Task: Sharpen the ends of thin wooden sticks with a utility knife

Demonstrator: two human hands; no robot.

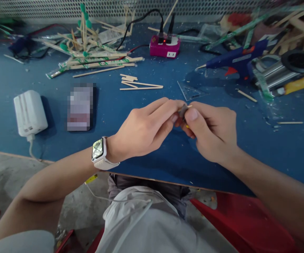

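Note:
Both hands meet over the front of the blue table, fingertips almost touching. My left hand (148, 128), with a watch on its wrist, is closed in a pinch at a small dark grey piece (183, 111); its kind is not clear. My right hand (211, 131) is closed too, thumb pressed on the same spot, where the pale tip of a thin wooden stick (190, 106) pokes out. A bit of something yellow (187, 126) shows under the right thumb, mostly hidden by fingers. Just behind the hands lie a clear set square (191, 94) and several cut wooden sticks (141, 84).
Leftward are a phone (79, 107) and a white power bank (31, 112) with a cable. Bundled sticks (96, 59) and a pink power adapter (164, 46) are at the back. A blue glue gun (236, 59) and a metal cylinder (275, 72) lie at right.

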